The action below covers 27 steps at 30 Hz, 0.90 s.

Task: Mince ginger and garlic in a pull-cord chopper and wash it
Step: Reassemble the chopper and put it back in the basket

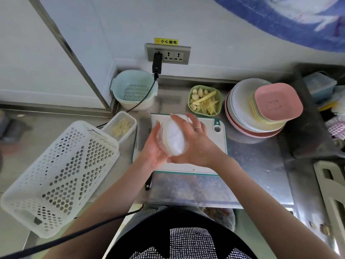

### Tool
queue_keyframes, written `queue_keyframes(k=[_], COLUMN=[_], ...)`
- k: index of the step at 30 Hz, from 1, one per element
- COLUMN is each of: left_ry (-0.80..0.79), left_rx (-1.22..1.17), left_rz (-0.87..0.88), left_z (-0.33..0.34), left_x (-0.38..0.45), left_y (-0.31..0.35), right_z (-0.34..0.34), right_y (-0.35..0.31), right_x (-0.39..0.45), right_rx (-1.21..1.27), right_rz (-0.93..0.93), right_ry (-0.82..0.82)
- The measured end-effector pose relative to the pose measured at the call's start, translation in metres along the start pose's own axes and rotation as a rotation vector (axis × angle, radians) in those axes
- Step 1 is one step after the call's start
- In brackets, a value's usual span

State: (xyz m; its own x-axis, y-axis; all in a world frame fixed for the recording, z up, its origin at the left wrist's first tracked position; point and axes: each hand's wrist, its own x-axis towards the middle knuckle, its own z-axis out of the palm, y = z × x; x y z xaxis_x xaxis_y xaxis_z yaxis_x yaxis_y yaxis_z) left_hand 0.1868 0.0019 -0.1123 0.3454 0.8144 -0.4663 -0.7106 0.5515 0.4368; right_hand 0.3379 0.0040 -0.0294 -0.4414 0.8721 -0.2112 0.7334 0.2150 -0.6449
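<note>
Chopper [174, 136] between hands, left [155, 148], right [196, 141]

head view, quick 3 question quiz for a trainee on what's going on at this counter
1. True or false: both hands hold the white chopper above the cutting board.
2. What lies in the green dish behind the board? A) peeled garlic and ginger strips B) sliced carrots C) nothing
3. Fill in: the pink square plate sits on top of a ____ of plates to the right.

Key
1. True: the left hand cups its side and the right hand wraps over it.
2. A
3. stack
</note>
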Motion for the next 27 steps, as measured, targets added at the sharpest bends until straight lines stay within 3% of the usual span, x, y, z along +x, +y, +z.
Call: queue_keyframes(k=[4, 8, 11, 15, 19, 22, 24, 27], left_ry=[0.045, 0.021, 0.02, 0.008, 0.015, 0.021, 0.008, 0.047], left_rx=[0.051, 0.013, -0.001, 0.034, 0.079, 0.311, 0.374, 0.138], left_rz=[-0.043, -0.087, -0.162, -0.226, -0.358, -0.47, -0.504, -0.389], left_z=[-0.004, -0.007, -0.004, 0.0, 0.005, 0.006, 0.009, 0.022], left_x=[0.005, 0.001, -0.001, -0.003, -0.007, -0.014, -0.015, -0.011], left_y=[0.002, 0.003, 0.005, 0.008, 0.014, 0.026, 0.032, 0.026], right_z=[-0.002, -0.002, -0.001, -0.002, -0.012, -0.017, -0.017, -0.013], right_y=[-0.008, -0.013, -0.013, -0.012, -0.009, -0.01, -0.012, -0.018], right_x=[-0.003, -0.005, -0.007, -0.006, -0.007, -0.007, -0.006, -0.004], right_rx=[0.003, -0.138, -0.037, -0.174, -0.274, -0.321, -0.313, -0.278], right_rz=[0.046, 0.05, 0.065, 0.071, -0.102, -0.216, -0.243, -0.152], right_ry=[0.124, 0.0, 0.037, -0.02, -0.154, -0.227, -0.197, -0.014])
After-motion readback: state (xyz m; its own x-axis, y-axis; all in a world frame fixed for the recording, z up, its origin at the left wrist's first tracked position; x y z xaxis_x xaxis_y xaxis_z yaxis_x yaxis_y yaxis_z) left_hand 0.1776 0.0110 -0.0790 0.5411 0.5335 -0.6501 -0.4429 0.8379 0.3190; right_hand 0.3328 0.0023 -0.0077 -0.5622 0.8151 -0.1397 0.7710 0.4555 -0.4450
